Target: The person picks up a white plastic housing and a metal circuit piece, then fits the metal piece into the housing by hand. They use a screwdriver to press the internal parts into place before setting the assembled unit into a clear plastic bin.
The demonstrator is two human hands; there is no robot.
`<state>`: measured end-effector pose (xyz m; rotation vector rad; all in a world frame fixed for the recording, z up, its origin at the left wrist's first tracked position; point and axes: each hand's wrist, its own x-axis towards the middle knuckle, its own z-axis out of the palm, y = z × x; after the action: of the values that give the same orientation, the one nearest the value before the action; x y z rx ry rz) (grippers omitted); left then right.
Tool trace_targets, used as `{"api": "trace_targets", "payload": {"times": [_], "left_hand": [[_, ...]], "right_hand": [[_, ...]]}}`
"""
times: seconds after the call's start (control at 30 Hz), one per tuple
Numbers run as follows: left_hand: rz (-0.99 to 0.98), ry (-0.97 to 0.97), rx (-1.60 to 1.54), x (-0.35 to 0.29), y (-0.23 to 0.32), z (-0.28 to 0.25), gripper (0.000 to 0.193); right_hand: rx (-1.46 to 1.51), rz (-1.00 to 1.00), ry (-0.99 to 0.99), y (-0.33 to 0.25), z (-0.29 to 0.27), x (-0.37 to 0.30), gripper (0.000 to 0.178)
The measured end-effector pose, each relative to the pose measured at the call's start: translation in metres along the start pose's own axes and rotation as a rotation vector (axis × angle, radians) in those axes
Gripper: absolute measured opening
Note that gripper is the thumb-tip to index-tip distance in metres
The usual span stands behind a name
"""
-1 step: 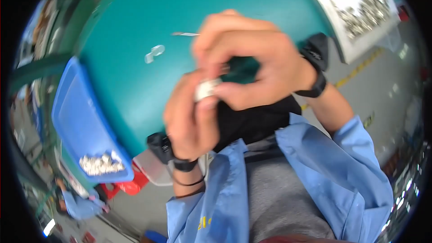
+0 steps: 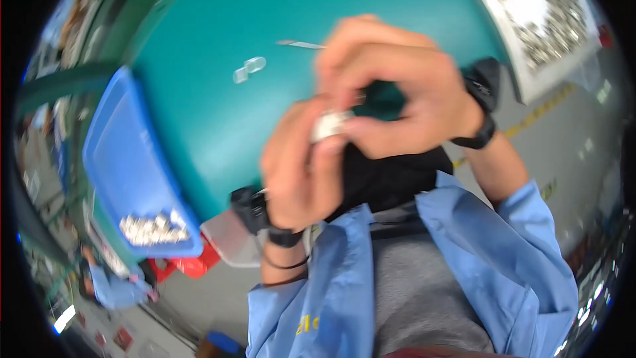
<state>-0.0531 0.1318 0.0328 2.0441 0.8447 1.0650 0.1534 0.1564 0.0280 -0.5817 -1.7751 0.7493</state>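
Head view shows both hands raised close to the camera over a teal table [image 2: 218, 119], meeting around a small white part [image 2: 330, 124]. That part sits between the fingertips of the two hands: the left hand [image 2: 301, 169] comes up from below with its fingers curled and pressed against the part's lower left side, and the right hand [image 2: 391, 93] arches over from above, its thumb and forefinger pinching the part's right end. Both hands are blurred, so the exact finger placement on the part cannot be told more finely. Each wrist wears a black band, and light blue sleeves [image 2: 510, 252] run down to the lower edge. Behind the hands a dark cloth-like thing [image 2: 391, 172] lies just below the part, partly hidden by the palms. On the table, well apart to the left, rest two small clear pieces [image 2: 249, 69] side by side, and a thin silvery strip [image 2: 298, 44] lies near the right hand's knuckles. A blue bin [image 2: 119, 159] stands at the table's left edge with a heap of small pale parts [image 2: 152, 229] in its near corner. A white tray [image 2: 530, 20] of many small pieces sits at the upper right. The held part looks pale, short and blocky, its detail lost to blur.
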Motion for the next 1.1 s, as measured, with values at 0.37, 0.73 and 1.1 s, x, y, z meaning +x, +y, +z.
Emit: {"api": "trace_targets", "payload": {"times": [0.37,0.73,1.1], "left_hand": [[0.095,-0.013,-0.211,-0.017,-0.012,-0.014,0.029],[0.049,0.081,-0.205,-0.013,-0.015,-0.012,0.029],[0.109,-0.033,-0.241,-0.014,-0.019,-0.012,0.023]], "right_hand": [[0.013,0.083,-0.149,-0.011,0.011,-0.007,0.019],[-0.117,0.102,-0.097,-0.009,0.019,-0.003,0.023],[-0.004,0.195,-0.165,-0.004,0.013,-0.012,0.023]]}}
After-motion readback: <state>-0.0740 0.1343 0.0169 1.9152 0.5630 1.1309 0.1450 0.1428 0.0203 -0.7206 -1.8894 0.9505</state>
